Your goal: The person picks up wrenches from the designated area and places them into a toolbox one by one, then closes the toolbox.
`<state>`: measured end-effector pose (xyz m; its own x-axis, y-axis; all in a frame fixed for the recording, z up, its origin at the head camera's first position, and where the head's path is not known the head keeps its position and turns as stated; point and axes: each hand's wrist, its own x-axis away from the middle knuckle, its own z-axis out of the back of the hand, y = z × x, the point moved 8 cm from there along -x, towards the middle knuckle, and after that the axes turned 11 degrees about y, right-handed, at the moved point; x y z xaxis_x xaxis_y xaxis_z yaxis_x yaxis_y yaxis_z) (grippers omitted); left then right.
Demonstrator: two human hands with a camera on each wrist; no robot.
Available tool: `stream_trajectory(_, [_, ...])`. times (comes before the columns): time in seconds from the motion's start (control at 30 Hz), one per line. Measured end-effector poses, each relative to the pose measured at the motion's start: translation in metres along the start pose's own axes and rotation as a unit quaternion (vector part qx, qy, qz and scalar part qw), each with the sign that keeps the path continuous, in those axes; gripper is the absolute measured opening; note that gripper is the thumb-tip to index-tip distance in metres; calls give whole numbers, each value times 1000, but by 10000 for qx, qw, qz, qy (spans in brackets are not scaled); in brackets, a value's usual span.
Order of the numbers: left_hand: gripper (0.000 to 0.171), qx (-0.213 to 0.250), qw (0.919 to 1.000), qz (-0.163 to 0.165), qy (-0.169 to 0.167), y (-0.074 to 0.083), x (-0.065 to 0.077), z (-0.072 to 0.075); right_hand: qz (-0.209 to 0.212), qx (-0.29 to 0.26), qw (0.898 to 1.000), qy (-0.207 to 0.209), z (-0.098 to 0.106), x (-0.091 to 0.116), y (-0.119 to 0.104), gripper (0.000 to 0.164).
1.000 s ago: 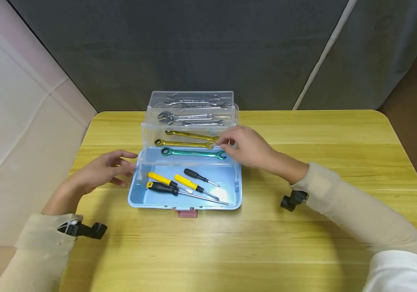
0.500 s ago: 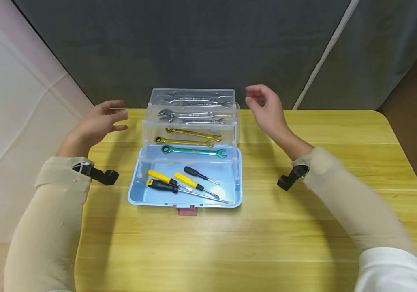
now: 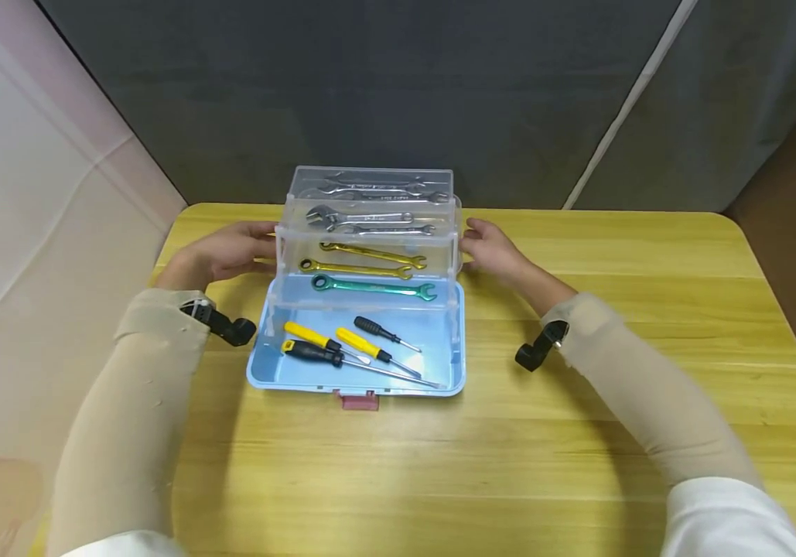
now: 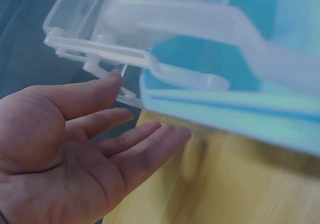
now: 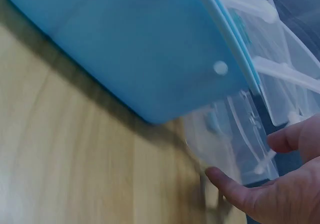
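Observation:
An open toolbox with a blue base (image 3: pixel 432 329) and stepped clear trays stands on the table in the head view. My left hand (image 3: pixel 240 249) is beside its rear left side, fingers extended in the left wrist view toward the clear lid (image 4: pixel 75 14). At the rear right, my right hand (image 3: pixel 491 249) has its thumb and fingers apart, right at the clear lid (image 5: pixel 220 139) in the right wrist view. Neither hand holds a thing. A green wrench (image 3: pixel 373 288) and two gold wrenches (image 3: pixel 356 268) lie in the lower trays. Silver wrenches (image 3: pixel 377 218) fill the upper ones.
Several screwdrivers lie in the base, among them a large black one (image 3: pixel 310 351) and a yellow one (image 3: pixel 363 344). A pink latch (image 3: pixel 359 402) hangs at the front. Behind the wooden table (image 3: pixel 398 480) stands a dark grey partition (image 3: pixel 370 85).
The right hand left the tray's right end, rose, then came down at the box's rear right. The left hand moved from the front left to the rear left. The tools stay put.

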<state>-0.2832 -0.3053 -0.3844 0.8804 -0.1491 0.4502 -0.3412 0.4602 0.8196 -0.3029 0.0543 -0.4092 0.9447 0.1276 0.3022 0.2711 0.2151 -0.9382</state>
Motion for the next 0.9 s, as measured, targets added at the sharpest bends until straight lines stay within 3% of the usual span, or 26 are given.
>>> stream_trajectory(0.23, [64, -295, 9994, 67, 149, -1, -3, -4, 123, -9, 9997, -189, -9, 4, 2, 48])
stream_trajectory(0.43, [64, -462, 9984, -1, 326, -2, -5, -2, 96, -112, 9996, -242, -6, 4, 3, 49])
stream_trajectory(0.9, [66, -494, 9966, -149, 638, -2, -8, 2, 293, -99, 9993, 198, -5, -2, 2, 48])
